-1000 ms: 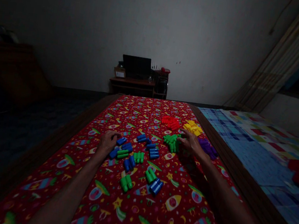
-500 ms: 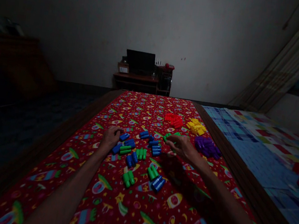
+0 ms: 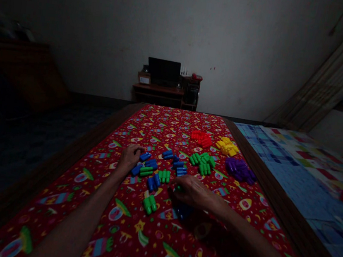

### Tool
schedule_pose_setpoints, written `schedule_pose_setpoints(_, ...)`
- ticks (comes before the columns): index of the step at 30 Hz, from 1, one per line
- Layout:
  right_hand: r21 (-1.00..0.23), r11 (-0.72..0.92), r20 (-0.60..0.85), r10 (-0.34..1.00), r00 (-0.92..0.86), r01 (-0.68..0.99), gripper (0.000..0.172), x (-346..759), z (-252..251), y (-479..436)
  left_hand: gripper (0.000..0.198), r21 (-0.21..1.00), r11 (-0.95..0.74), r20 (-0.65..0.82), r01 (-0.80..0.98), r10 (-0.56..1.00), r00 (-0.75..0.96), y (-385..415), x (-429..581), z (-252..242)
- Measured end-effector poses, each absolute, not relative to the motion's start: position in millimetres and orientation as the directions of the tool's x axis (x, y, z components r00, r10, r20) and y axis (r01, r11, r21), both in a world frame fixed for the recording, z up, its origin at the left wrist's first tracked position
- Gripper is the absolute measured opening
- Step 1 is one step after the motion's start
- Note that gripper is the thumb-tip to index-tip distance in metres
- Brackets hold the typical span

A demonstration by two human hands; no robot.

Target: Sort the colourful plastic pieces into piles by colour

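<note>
Forearms [image 3: 96, 204] outstretched, right hand [image 3: 191, 191] over green block [image 3: 178, 187], left hand [image 3: 129, 157] curled

Green block [image 3: 178, 187] (mostly hidden), blue blocks [image 3: 151, 184] loose nearby

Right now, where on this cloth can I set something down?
Bare cloth lies between your forearms, nearest you, and beyond the red pile. Blue blocks and green blocks crowd between your left hand and right hand.

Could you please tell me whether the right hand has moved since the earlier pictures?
Yes. Judged against the purple pile, the right hand has moved left and toward the viewer, away from the green pile.
</note>
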State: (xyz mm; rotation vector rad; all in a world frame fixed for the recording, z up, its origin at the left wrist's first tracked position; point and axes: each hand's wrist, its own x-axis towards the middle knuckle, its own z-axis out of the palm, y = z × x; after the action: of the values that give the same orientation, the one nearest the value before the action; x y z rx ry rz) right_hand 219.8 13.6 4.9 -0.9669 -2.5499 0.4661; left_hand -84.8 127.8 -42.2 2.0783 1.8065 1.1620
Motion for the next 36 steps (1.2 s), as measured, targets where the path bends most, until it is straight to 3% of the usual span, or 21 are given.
schedule_pose_setpoints(5,-0.439,0.622,0.411,0.781,-0.47,0.648,0.036,247,28,54,0.026,0.574,-0.261,0.449,0.776,0.893,-0.032,130,-85,-44)
schedule_pose_setpoints(10,-0.426,0.414,0.393,0.885,-0.248,0.804,0.037,276,39,108,0.026,0.578,-0.262,0.459,0.773,0.887,-0.042,131,-85,-44)
schedule_pose_setpoints(17,-0.335,0.301,0.266,0.939,-0.217,0.893,0.032,276,20,134,0.025,0.573,-0.28,0.47,0.77,0.882,-0.028,128,-85,-41)
schedule_pose_setpoints(21,-0.369,0.353,0.388,0.899,-0.202,0.86,0.027,267,21,124,0.026,0.577,-0.279,0.471,0.768,0.881,-0.033,129,-84,-42)
schedule_pose_setpoints(25,-0.398,0.578,0.465,0.796,-0.386,0.713,0.026,232,32,95,0.026,0.585,-0.268,0.466,0.765,0.883,-0.047,128,-83,-43)
schedule_pose_setpoints(30,-0.32,0.814,0.284,0.57,-0.771,0.485,0.035,175,19,56,0.026,0.584,-0.268,0.467,0.766,0.883,-0.047,127,-82,-42)
schedule_pose_setpoints(33,-0.234,0.836,0.203,0.541,-0.817,0.496,0.044,163,-2,49,0.025,0.581,-0.273,0.47,0.767,0.882,-0.042,127,-82,-42)
schedule_pose_setpoints(36,-0.2,0.831,0.228,0.554,-0.801,0.519,0.045,171,-12,51,0.025,0.584,-0.273,0.47,0.764,0.882,-0.044,127,-82,-42)
